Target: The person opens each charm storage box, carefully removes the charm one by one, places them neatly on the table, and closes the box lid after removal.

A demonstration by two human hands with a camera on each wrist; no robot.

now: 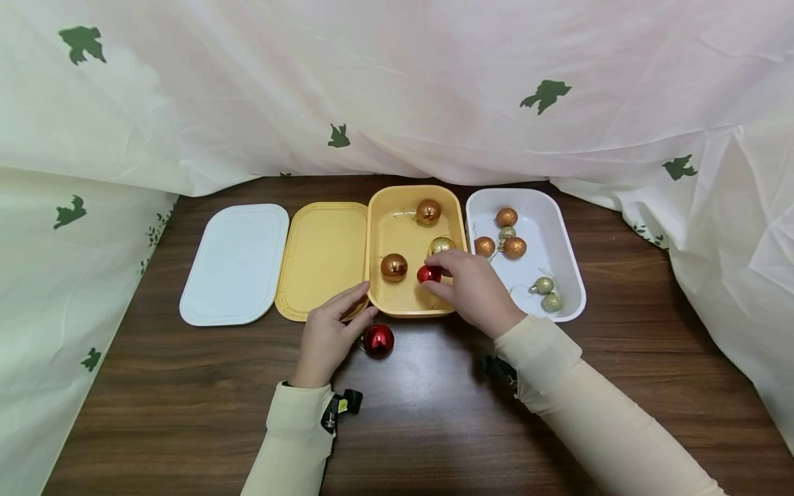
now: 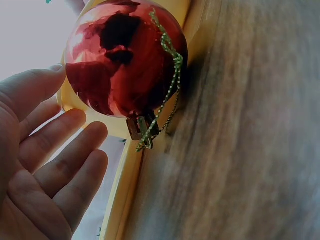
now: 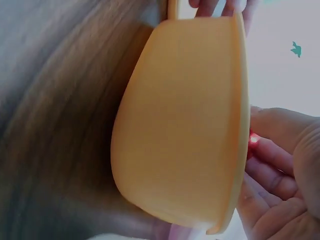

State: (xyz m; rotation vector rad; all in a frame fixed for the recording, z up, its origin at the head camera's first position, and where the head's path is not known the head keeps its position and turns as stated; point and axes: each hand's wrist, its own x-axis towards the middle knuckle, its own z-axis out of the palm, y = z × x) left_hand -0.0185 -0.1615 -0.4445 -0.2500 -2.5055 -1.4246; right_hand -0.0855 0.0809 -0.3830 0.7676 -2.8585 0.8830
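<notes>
My right hand (image 1: 474, 286) reaches over the front right of the yellow tub (image 1: 409, 313) and pinches a shiny red bauble (image 1: 429, 274) between thumb and fingers. In the right wrist view the tub wall hides most of that bauble. Two copper baubles (image 1: 393, 267) and a gold bauble (image 1: 442, 245) lie in the same tub. My left hand (image 1: 331, 334) is by the tub's front left corner, fingers loosely extended; whether they touch the rim I cannot tell. Beside its thumb a second red bauble (image 2: 125, 60) with a gold string loop rests on the table.
A white tub (image 1: 573, 289) stands to the right, holding several small glittery orange and gold baubles (image 1: 513, 247). Left of the yellow tub lie a yellow lid (image 1: 325, 255) and a white lid (image 1: 236, 265). A pale curtain (image 1: 397, 89) with green birds surrounds the dark wooden table (image 1: 422, 427).
</notes>
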